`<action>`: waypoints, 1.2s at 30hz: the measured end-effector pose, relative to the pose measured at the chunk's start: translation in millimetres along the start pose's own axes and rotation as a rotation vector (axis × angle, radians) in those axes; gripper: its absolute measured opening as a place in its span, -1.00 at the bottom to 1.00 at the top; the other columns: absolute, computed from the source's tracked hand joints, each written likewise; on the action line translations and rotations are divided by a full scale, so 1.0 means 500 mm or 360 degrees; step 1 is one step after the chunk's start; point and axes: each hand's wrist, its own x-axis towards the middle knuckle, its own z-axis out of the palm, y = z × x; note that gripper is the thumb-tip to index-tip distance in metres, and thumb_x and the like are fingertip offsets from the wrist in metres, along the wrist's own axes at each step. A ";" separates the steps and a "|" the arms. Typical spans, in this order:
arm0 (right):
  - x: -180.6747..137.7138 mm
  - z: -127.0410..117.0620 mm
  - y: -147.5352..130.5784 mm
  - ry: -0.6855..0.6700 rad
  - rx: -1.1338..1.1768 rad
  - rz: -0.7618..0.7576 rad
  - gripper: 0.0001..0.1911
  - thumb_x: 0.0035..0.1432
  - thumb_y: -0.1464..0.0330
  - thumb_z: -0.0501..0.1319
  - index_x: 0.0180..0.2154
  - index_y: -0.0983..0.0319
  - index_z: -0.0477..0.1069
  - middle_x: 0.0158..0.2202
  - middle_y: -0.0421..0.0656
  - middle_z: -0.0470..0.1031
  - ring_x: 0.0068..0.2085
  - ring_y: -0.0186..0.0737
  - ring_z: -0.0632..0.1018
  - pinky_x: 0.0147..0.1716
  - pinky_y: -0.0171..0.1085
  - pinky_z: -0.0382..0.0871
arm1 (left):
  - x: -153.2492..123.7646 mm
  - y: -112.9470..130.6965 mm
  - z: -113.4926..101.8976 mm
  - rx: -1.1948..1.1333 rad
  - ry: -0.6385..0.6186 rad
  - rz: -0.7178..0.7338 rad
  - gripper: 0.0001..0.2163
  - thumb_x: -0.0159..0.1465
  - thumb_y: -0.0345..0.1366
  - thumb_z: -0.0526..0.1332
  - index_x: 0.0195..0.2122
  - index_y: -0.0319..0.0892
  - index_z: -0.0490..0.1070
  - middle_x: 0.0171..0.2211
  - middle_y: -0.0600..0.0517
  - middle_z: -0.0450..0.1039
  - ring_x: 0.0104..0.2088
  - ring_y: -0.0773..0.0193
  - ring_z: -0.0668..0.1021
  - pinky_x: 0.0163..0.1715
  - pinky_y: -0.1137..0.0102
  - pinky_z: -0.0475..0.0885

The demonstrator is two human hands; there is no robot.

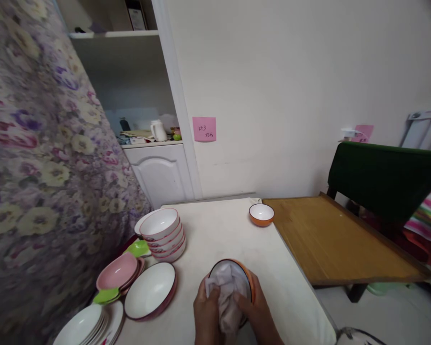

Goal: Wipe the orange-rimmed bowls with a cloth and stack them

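Note:
An orange bowl (251, 282) with a dark rim is tilted towards me between my two hands, low in the middle of the view. A crumpled whitish cloth (227, 292) fills much of its inside and hangs over its near edge. My left hand (207, 306) is closed at the bowl's left side, its thumb pressing the cloth; its other fingers are mostly hidden. Wrapped round the bowl's right side is my right hand (257, 306), with the thumb over the cloth inside. A second orange bowl (262, 217), white within, stands upright near the table's far right corner.
Stacked white bowls with red rims (164, 235) stand on the table (201, 230) at left. Nearer are pink bowls (119, 270), a wide maroon bowl (151, 291) and white plates (82, 327). A floral curtain (39, 167) hangs left; a brown wooden surface (330, 235) adjoins right.

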 end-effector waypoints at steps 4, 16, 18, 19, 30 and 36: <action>0.007 -0.005 0.007 -0.0205 0.0084 0.0127 -0.44 -0.14 0.33 0.23 -0.01 0.24 0.29 -0.09 -0.07 0.51 -0.06 -0.01 0.50 -0.03 -0.09 0.34 | 0.038 0.027 -0.025 0.0318 -0.0381 0.0158 -0.65 0.02 -0.31 0.21 -0.12 -0.18 0.40 -0.33 0.03 0.58 -0.26 0.11 0.57 -0.25 0.32 0.43; 0.010 -0.008 0.011 -0.0090 0.0005 0.0029 -0.37 -0.09 0.29 0.28 0.07 0.19 0.21 0.04 -0.08 0.41 0.07 -0.05 0.41 0.09 -0.14 0.25 | 0.028 -0.007 -0.014 0.0236 -0.0078 0.0071 -0.59 0.07 -0.17 0.16 -0.04 -0.17 0.28 -0.23 -0.01 0.55 -0.21 0.10 0.56 -0.25 0.32 0.43; 0.007 -0.009 0.012 -0.0160 0.0034 0.0079 -0.41 -0.08 0.32 0.26 0.05 0.20 0.24 -0.01 -0.09 0.46 0.01 -0.05 0.45 0.03 -0.13 0.30 | 0.034 -0.003 -0.022 0.0449 -0.0214 0.0178 -0.62 0.12 -0.17 0.11 -0.05 -0.19 0.28 -0.21 -0.04 0.54 -0.19 0.09 0.55 -0.23 0.30 0.41; 0.007 -0.011 0.014 -0.0226 0.0057 0.0116 -0.43 -0.08 0.32 0.25 0.04 0.20 0.26 -0.05 -0.10 0.48 -0.02 -0.04 0.47 0.00 -0.13 0.33 | 0.040 0.005 -0.027 0.0564 -0.0325 0.0244 -0.65 0.14 -0.19 0.09 -0.06 -0.19 0.30 -0.22 -0.04 0.54 -0.20 0.10 0.54 -0.21 0.29 0.40; 0.030 -0.026 0.053 -0.0380 0.0129 0.0474 -0.39 -0.02 0.07 0.26 0.01 0.26 0.31 -0.03 -0.03 0.50 0.04 0.02 0.46 -0.01 -0.10 0.33 | 0.093 0.092 -0.050 0.0993 -0.0740 0.0575 -0.58 0.16 -0.12 0.18 0.04 -0.11 0.33 0.13 -0.10 0.34 0.15 0.05 0.34 0.16 0.12 0.18; 0.028 -0.026 0.031 -0.0280 -0.0083 0.0327 -0.49 0.10 0.07 0.17 0.00 0.23 0.33 -0.01 -0.04 0.49 0.02 -0.03 0.48 0.01 -0.09 0.33 | 0.031 0.097 -0.085 0.1589 -0.0781 0.1279 -0.63 0.29 -0.20 0.03 0.13 0.00 0.22 0.25 -0.06 0.17 0.27 0.11 0.16 0.22 0.04 0.11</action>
